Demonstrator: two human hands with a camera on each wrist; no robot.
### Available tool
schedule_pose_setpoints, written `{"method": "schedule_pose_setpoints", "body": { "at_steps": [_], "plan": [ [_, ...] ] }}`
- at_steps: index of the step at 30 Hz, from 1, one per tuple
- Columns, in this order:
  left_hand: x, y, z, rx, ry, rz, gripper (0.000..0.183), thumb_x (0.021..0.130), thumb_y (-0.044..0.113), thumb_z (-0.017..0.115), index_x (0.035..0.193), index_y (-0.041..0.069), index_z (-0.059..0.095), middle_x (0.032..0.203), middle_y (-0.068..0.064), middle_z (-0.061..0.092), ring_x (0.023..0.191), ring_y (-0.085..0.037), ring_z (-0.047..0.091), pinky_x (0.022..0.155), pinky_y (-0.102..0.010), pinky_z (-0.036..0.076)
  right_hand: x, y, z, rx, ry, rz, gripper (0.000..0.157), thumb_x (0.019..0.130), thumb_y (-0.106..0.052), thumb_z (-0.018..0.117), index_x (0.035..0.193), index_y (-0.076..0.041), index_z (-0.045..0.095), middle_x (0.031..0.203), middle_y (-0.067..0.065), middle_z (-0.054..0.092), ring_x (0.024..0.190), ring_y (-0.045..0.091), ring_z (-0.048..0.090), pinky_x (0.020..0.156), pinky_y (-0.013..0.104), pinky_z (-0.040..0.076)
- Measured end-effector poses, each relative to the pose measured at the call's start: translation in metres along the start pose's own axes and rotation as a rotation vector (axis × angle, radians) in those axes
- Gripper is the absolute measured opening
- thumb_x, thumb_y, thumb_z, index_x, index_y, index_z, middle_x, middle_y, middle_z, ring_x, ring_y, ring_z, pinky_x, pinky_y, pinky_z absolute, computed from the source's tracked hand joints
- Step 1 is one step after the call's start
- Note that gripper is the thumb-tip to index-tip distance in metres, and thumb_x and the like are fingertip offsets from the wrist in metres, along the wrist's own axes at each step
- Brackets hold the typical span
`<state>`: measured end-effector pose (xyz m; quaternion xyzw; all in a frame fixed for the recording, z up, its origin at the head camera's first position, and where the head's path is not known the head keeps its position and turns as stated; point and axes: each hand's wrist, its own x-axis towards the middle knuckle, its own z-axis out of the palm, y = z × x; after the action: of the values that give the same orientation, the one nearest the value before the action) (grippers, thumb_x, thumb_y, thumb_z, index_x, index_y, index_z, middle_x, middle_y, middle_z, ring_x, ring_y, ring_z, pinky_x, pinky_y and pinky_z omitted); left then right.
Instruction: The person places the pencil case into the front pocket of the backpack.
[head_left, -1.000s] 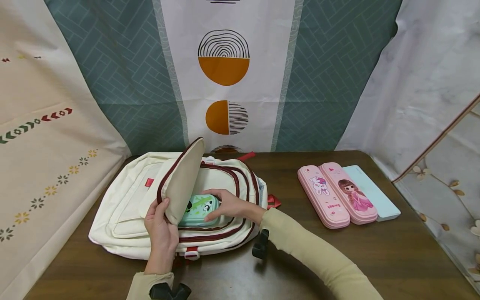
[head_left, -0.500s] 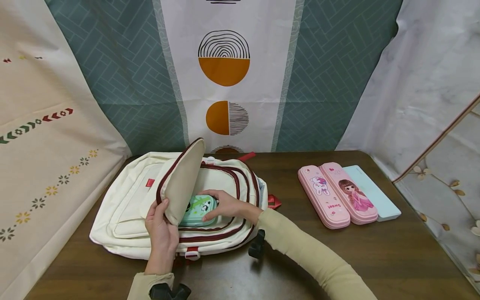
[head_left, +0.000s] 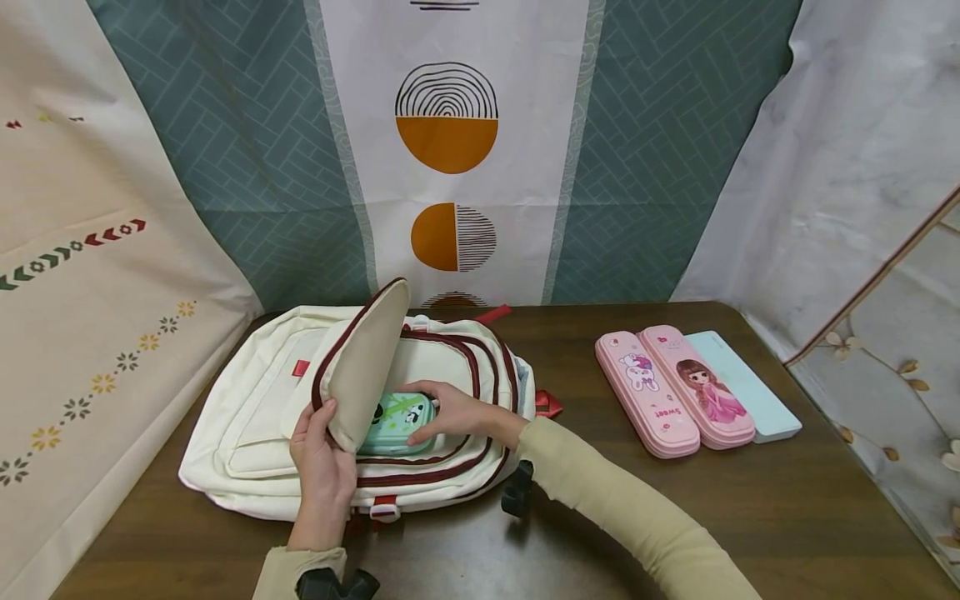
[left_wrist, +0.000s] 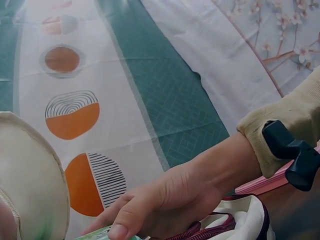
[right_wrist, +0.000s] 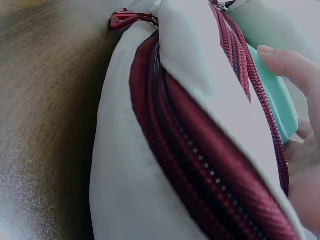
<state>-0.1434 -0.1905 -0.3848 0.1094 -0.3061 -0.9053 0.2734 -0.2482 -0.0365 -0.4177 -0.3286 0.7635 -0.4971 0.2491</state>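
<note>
A cream backpack (head_left: 258, 400) with dark red zips lies flat on the table, its front pocket flap (head_left: 367, 367) lifted. My left hand (head_left: 322, 454) pinches the lower edge of that flap between thumb and fingers. Partly inside the pocket, under the flap, is a mint green pencil case (head_left: 401, 421) with a panda print; its left end is hidden. My right hand (head_left: 450, 412) grips the case's right end, thumb on the near side and fingers on the far side. In the right wrist view the thumb lies along the green case (right_wrist: 277, 97) beside the zip.
Two pink pencil cases, one with a rabbit (head_left: 648, 396) and one with a doll (head_left: 697, 387), lie side by side on the right of the table (head_left: 577, 517). A pale blue flat box (head_left: 742, 387) lies beside them. Patterned cloth (head_left: 457, 183) hangs behind.
The right hand and the pencil case shifted slightly left toward the flap, then stayed nearly in place. The left hand still holds the flap up.
</note>
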Motion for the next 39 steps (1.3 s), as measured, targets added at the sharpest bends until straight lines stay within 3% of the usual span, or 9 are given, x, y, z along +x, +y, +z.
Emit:
{"method": "schedule_pose_setpoints", "body": {
  "at_steps": [14,22,27,39],
  "plan": [
    [-0.001,-0.001,-0.001,-0.007,-0.009,-0.002,0.019,0.089,-0.003,0.05,0.084,0.004,0.066,0.096,-0.006,0.062,0.092,-0.015,0.058,0.078,-0.024,0.048,-0.013,0.004,-0.004,0.029,0.044,-0.03,0.076,0.071,-0.01,0.077,0.136,-0.005,0.038,0.126,0.002,0.046,0.106,0.016,0.047,0.088,0.027,0.043],
    [-0.001,-0.001,-0.001,0.001,-0.006,-0.01,0.021,0.09,-0.003,0.049,0.082,0.006,0.067,0.094,-0.005,0.061,0.09,-0.015,0.058,0.077,-0.024,0.047,-0.012,0.01,0.002,-0.015,0.127,-0.016,0.074,0.068,-0.01,0.079,0.131,-0.004,0.043,0.118,0.006,0.05,0.098,0.017,0.053,0.077,0.022,0.047],
    [0.0,0.0,-0.001,0.007,-0.032,-0.011,0.023,0.09,-0.006,0.047,0.083,0.005,0.067,0.092,-0.005,0.062,0.087,-0.014,0.058,0.075,-0.023,0.048,-0.009,0.009,0.007,-0.057,0.148,-0.057,0.07,0.065,-0.01,0.081,0.126,-0.004,0.048,0.113,0.005,0.051,0.094,0.017,0.054,0.074,0.02,0.048],
    [0.001,0.003,-0.002,0.037,-0.073,-0.099,0.026,0.091,-0.005,0.043,0.08,0.006,0.064,0.088,-0.004,0.062,0.084,-0.013,0.059,0.072,-0.023,0.048,-0.002,-0.002,0.018,-0.118,0.171,-0.071,0.072,0.062,-0.014,0.084,0.124,-0.004,0.05,0.112,0.005,0.053,0.091,0.013,0.056,0.075,0.018,0.046]
  ]
}}
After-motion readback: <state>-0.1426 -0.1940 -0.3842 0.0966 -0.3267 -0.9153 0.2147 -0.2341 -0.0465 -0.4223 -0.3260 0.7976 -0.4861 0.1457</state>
